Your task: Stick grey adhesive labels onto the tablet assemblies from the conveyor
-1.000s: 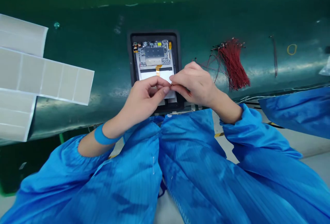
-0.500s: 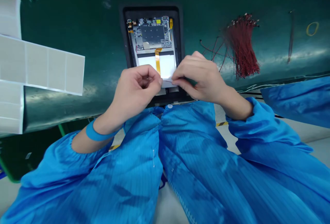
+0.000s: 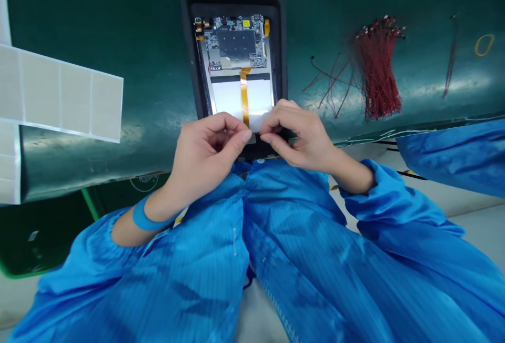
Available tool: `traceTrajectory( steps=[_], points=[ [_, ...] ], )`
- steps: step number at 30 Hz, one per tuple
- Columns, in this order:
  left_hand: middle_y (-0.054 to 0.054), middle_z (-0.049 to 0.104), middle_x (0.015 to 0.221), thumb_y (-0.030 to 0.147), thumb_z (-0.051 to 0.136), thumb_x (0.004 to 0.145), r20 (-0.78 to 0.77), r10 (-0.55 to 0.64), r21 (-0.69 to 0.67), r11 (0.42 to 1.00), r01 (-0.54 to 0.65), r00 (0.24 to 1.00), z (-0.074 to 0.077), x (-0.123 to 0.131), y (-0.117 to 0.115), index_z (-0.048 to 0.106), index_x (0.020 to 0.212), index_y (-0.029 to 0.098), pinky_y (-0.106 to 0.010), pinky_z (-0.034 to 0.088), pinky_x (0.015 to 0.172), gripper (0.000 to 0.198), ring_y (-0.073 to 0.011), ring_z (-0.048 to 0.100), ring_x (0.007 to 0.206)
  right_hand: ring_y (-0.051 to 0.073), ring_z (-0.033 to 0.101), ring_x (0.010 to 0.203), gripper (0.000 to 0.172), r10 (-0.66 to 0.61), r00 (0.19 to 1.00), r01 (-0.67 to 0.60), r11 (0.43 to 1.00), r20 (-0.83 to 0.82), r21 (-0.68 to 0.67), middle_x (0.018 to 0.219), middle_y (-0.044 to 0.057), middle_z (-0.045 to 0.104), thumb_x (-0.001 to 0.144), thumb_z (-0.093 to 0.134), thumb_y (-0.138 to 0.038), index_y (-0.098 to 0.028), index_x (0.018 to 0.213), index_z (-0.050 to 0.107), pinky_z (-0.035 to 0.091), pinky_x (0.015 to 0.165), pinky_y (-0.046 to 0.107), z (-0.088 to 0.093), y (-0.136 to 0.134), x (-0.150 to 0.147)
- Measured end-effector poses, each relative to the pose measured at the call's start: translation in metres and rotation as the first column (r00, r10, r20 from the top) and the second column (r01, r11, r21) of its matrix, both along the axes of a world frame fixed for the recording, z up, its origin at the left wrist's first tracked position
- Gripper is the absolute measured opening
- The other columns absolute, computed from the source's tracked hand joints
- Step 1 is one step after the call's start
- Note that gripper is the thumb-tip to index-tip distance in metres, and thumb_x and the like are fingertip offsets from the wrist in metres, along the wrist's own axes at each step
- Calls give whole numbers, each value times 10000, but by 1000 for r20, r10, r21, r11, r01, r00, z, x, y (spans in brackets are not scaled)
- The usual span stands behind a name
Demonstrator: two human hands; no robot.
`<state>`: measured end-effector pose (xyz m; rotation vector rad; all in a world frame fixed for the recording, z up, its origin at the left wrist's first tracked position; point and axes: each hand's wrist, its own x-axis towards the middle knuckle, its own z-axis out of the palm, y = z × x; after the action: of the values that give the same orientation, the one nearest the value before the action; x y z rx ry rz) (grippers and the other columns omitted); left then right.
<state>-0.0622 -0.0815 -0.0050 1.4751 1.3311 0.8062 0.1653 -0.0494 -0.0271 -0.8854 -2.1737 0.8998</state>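
While the opened tablet (image 3: pixel 236 59) is lying back-up in its black fixture (image 3: pixel 190 59) on the green surface (image 3: pixel 138 69), both hands are meeting over its near edge.

- Left hand (image 3: pixel 209 143): thumb is pressing against forefinger, pinching shut on something too fine to make out. A blue wrist strap (image 3: pixel 144 217) is sitting on that wrist.
- Right hand (image 3: pixel 303 138): it is pinching likewise, its fingertips almost touching the left's, just below the tablet's white panel (image 3: pixel 226 96).
- Orange flex ribbon (image 3: pixel 244 96) is running down the panel from the circuit board (image 3: pixel 235 43) at the tablet's far end, ending just above the fingertips.
- Right of the tablet, a bundle of red wires (image 3: pixel 376 67) is lying loose; further right, a yellow rubber band (image 3: pixel 484 44).
- Left of the tablet, white pad sheets (image 3: pixel 59 93) are overhanging the surface.

Judgement: fine two-handed work at the tablet's near edge is under way, probably preparing a small part. The next move is calling for steady fingertips and exact placement, clear of the ribbon.
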Motion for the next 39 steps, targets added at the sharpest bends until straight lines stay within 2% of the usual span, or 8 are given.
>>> traceTrajectory(
  steps=[2,4,7,14,23,28,34,39],
  points=[
    [-36,701,896,341,684,1002,-163,21,218,976,15,986,-6,-8,-6,723,1052,189,-284,502,632,165,-125,595,707,189,553,825,193,27,990,-36,997,139,69,848,30,689,1080,520,-276,-210,925,615,350,782,362,0,-1,5],
    [-61,702,990,290,670,993,-294,51,436,896,86,955,-14,-15,-12,714,1146,203,-347,540,736,181,-170,621,830,210,535,852,207,50,953,-97,985,300,144,876,48,700,1081,495,-252,-206,931,630,300,787,380,-1,-2,9],
    [-98,693,1129,250,663,967,-426,34,558,796,234,904,-23,-23,-19,712,1167,229,-463,553,879,207,-264,633,1048,228,509,865,257,63,894,-172,963,444,209,890,62,704,1093,469,-257,-205,913,644,263,783,391,-3,-5,12],
    [-102,639,1368,269,642,978,-536,-43,483,803,348,843,-33,-23,-27,717,1143,294,-598,477,1063,184,-347,548,1265,232,474,865,294,12,849,-211,925,528,317,861,59,668,1104,450,-226,-207,887,646,261,778,390,-4,-9,7],
    [-107,633,1383,192,689,905,-501,-47,613,686,393,864,-45,-19,-24,730,1123,232,-497,553,976,225,-326,547,1260,241,462,882,310,36,831,-237,926,555,295,876,69,664,1117,429,-202,-209,898,648,255,771,397,1,-10,8],
    [-102,667,1339,229,681,908,-556,-40,545,737,400,831,-45,-17,-22,764,1074,246,-503,550,955,187,-340,554,1254,245,460,884,331,33,824,-259,910,566,323,881,71,665,1126,398,-194,-212,922,658,258,767,404,3,-10,9],
    [-96,638,1398,207,670,928,-516,-67,572,715,402,854,-47,-16,-22,757,1198,261,-514,505,1020,290,-339,553,1289,246,466,887,343,21,812,-276,895,584,351,889,81,665,1120,388,-158,-200,909,656,265,759,412,7,-13,6],
    [-86,628,1443,221,663,948,-593,-73,539,703,463,802,-49,-10,-22,759,1138,250,-529,464,1042,214,-346,557,1308,244,475,892,316,13,825,-232,919,565,319,896,75,672,1120,409,-172,-212,934,662,261,761,414,7,-13,6]
  ],
)
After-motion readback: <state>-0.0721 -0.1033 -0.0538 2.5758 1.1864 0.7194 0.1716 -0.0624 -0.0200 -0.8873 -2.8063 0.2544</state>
